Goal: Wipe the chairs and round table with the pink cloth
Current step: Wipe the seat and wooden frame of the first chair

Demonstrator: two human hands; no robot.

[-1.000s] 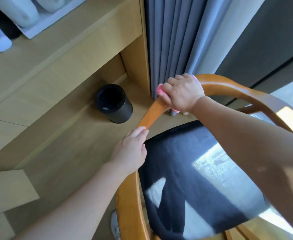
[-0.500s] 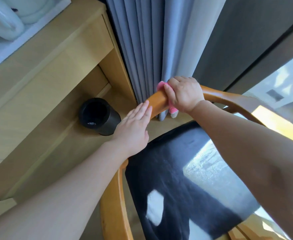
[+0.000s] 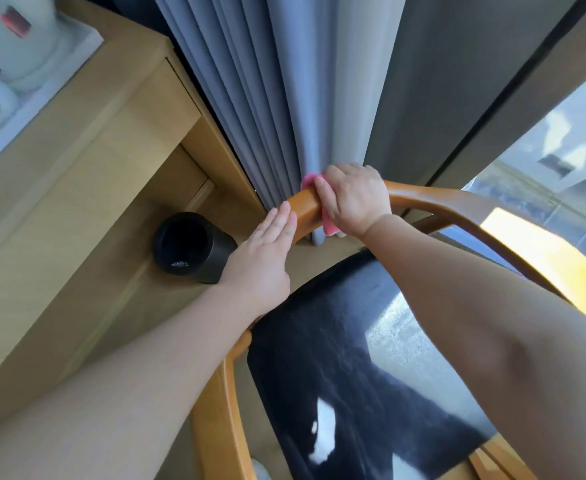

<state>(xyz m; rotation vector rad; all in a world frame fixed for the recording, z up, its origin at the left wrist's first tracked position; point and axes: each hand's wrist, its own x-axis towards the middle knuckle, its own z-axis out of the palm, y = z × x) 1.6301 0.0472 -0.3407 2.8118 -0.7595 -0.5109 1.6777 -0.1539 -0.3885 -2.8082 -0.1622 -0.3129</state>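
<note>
Grey curtains (image 3: 267, 98) hang at the far side, with a black bin (image 3: 187, 244) on the wooden floor to the left. Just near of them curves the chair's back rail (image 3: 451, 202). The right hand (image 3: 354, 199) is curled over it, clamping the pink cloth (image 3: 330, 227) between palm and wood so the cloth wraps the rail. The left hand (image 3: 260, 254) lies flat against the rail just to the left, fingers straight and together, probably steadying the chair. The round table is not in view.
</note>
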